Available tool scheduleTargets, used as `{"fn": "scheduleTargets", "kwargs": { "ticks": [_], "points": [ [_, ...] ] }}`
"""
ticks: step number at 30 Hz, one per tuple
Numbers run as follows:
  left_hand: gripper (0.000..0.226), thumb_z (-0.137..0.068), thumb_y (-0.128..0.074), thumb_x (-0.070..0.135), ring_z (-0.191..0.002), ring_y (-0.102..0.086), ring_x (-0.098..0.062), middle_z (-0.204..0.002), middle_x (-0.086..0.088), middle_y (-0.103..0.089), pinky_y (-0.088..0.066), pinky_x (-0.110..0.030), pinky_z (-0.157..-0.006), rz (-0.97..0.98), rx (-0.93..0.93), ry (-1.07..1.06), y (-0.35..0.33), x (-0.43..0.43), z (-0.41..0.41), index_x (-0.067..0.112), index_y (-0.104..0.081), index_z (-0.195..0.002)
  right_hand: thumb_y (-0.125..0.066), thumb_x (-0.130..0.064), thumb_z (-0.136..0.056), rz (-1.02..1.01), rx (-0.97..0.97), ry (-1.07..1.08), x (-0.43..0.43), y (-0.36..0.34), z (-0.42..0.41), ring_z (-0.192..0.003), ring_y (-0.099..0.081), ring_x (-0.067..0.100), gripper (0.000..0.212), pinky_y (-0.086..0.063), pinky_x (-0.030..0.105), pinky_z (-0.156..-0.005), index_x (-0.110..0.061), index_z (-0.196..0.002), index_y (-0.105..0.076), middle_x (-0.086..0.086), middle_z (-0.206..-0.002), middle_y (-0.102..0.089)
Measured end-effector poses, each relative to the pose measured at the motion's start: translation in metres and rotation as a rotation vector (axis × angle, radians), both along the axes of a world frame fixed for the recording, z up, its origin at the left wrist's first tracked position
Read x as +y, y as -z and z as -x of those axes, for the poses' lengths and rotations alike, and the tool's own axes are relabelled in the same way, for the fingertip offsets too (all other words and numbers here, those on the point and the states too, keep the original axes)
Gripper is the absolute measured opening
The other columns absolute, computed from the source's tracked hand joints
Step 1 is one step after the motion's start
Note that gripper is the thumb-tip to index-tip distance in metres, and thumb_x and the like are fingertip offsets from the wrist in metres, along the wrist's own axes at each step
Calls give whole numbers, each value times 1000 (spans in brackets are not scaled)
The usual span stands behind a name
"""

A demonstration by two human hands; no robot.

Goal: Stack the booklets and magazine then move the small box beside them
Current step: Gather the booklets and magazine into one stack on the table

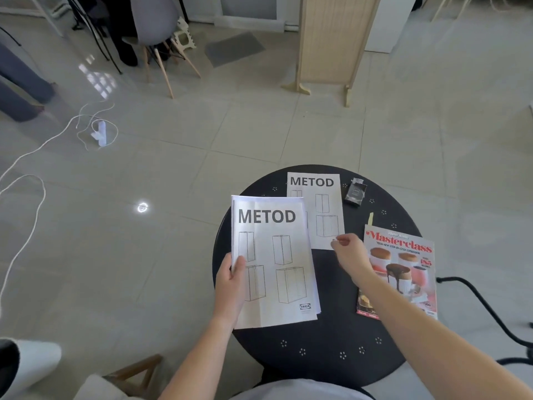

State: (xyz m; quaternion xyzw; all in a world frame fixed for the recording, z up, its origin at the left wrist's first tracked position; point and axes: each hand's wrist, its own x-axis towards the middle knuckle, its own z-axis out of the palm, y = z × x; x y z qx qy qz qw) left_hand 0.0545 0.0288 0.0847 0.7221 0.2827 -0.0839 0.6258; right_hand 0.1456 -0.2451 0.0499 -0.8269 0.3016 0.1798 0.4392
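On the round black table (331, 336) a large white METOD booklet (274, 261) is held at its left edge by my left hand (232, 280). Behind it and partly under its corner lies a second METOD booklet (320, 209). My right hand (350, 254) pinches that booklet's near right corner. A Masterclass magazine (403, 272) lies at the right, partly hidden by my right forearm. The small dark box (355, 192) stands at the far right of the table, apart from both hands.
A yellowish strip (370, 218) lies between the box and the magazine. A black cable (487, 307) runs off the table's right side. On the floor are white cords (37, 157), chairs (155, 33) and a wooden screen (331, 39).
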Motion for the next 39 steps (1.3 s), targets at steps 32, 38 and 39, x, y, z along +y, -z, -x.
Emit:
{"fn": "scheduleTargets", "kwargs": {
  "ticks": [32,38,39],
  "points": [
    [26,-116,-46,30,-114,-73,-7,-119,14,-78,-59,-36,-98,-47,134,-58,35,40,-48,47,-66,-113,-61,8,-92,109,199,97,7,72,-93,-110,-66,38,46,-51,33,-60,-3,-135,-48,19,-126,-64],
    [23,-117,-44,25,-110,-71,-5,-119,12,-76,-54,-21,-80,-65,104,-70,27,38,-42,28,-65,-127,-42,-2,-104,-23,28,85,5,47,-78,-99,-64,25,36,-48,27,-58,-9,-137,-54,12,-127,-69],
    [24,-117,-44,25,-111,-71,-4,-119,12,-75,-53,-20,-80,-70,100,-74,27,38,-40,27,-66,-128,-40,-3,-105,-27,-2,82,4,40,-75,-98,-65,24,35,-49,27,-59,-10,-136,-54,11,-127,-69]
  ]
}}
